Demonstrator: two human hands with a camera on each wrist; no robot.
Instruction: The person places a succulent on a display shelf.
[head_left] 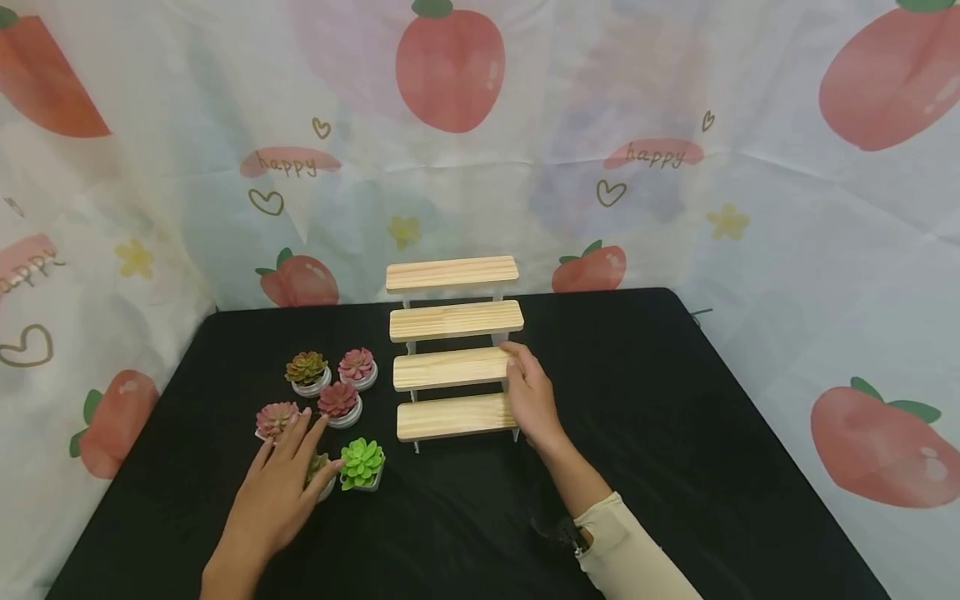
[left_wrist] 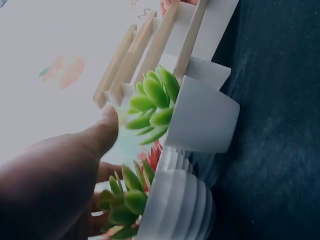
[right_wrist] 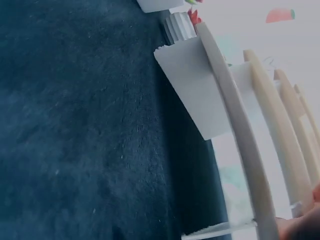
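Right grip [head_left: 534,400] holds the right end of the four-tier wooden stand [head_left: 450,368], at its second tier from the bottom. I have the left grip [head_left: 273,500] spread wide, thumb just beside the bright green succulent [head_left: 362,462], palm over a duller green succulent [left_wrist: 132,197] in a ribbed white pot [left_wrist: 175,207]. Whether its fingers touch the pale pink succulent [head_left: 274,417] I cannot tell from here. Farther back on the black table [head_left: 675,433] sit a dark pink succulent [head_left: 337,399], another pink succulent [head_left: 356,364] and a brownish-green succulent [head_left: 306,367], all left of the stand.
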